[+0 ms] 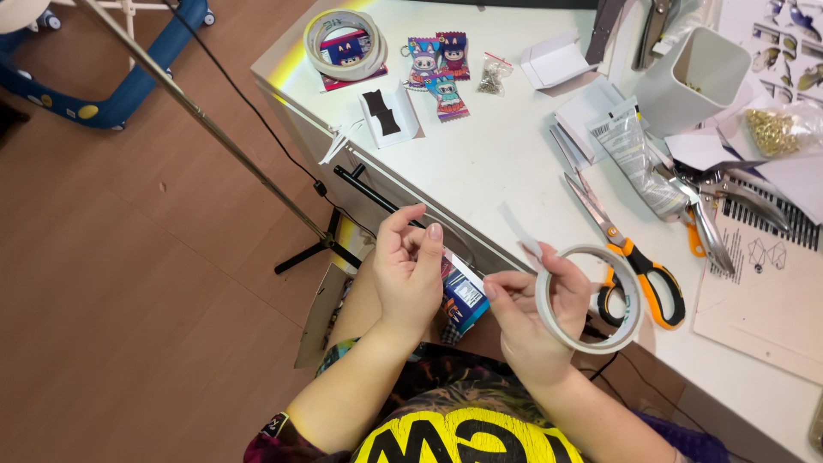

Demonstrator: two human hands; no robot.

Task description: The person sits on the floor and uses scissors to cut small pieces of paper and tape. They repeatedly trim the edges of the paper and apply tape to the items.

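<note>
White tape roll (590,298) upright over desk edge, small blue-printed packet (463,296) beside it

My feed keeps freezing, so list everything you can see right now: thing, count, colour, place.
tape roll: 1, white, in the right hand, strip pulled up
small packet: 1, blue, between the hands
scissors: 1, orange and black handles, on table by the roll
tape rolls: stacked, white, table's far left corner
toy packets: 3, colourful, beside them
cup: 1, grey, far right
glue tube: 1, silver, centre right
table: 1, white
left hand: fingers pinched, off the table edge
right hand: gripping the roll
</note>
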